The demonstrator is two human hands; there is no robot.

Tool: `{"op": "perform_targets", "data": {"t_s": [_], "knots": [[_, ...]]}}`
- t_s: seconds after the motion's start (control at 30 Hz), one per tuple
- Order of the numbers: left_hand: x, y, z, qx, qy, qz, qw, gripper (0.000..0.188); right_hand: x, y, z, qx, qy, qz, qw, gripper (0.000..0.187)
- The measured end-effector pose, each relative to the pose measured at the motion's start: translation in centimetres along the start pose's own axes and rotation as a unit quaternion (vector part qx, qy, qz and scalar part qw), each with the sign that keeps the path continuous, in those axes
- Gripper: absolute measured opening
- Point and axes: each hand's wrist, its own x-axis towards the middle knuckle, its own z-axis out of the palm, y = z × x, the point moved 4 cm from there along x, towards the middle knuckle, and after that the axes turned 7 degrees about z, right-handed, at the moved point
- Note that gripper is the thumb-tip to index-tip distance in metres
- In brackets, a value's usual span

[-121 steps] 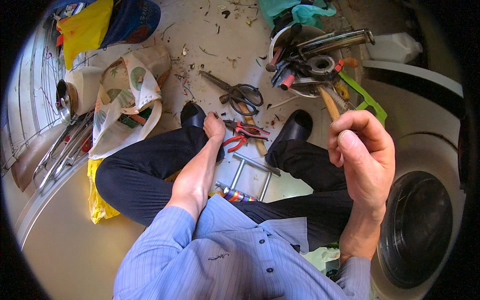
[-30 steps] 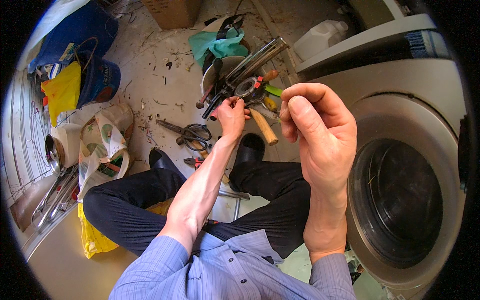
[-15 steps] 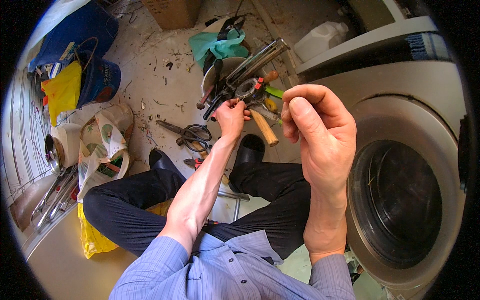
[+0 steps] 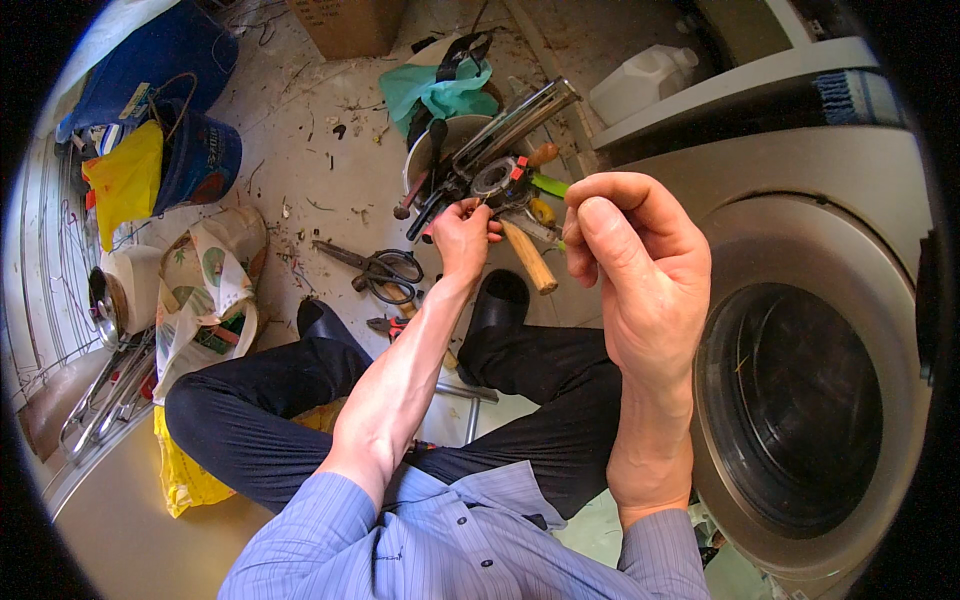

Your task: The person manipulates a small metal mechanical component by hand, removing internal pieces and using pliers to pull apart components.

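Note:
My left hand (image 4: 461, 242) reaches to a heap of tools and metal parts, its thumb and fingertips pinched together. Whatever lies between them is too small to make out. Just beyond those fingers sits a round dark ring-shaped part (image 4: 493, 178) with a red piece on its edge. A wooden handle (image 4: 528, 257) sticks out toward me beside the hand. Raised closer to the camera, my right hand (image 4: 645, 265) has its fingers curled and pinched against the thumb; I cannot see what it grips. Black-handled scissors (image 4: 388, 272) lie left of my left wrist.
Red-handled pliers (image 4: 386, 326) lie near my shoe. A washing machine (image 4: 720, 420) with a round door stands close at right. At left are a blue bucket (image 4: 205, 160) and a plastic bag (image 4: 200, 280). A white jug (image 4: 645, 78) and cardboard box (image 4: 345, 25) stand farther off.

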Motion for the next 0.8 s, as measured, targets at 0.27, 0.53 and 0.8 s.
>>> {"op": "perform_targets", "data": {"t_s": [0.27, 0.53, 0.8], "knots": [[0.2, -1.2, -0.2, -0.036, -0.011, -0.027, 0.999, 0.029, 0.1, 0.1, 0.2, 0.011, 0.011, 0.002, 1.0, 0.014], [0.5, -1.5, 0.0, -0.029, -0.009, -0.02, 0.999, 0.027, 0.3, 0.3, 0.2, -0.011, 0.015, 0.011, 1.0, 0.015], [-4.5, 2.7, -3.0, -0.078, -0.088, -0.03, 0.993, 0.024, 1.2, 1.0, 0.0, -0.073, 0.016, 0.039, 0.996, 0.013]]}}
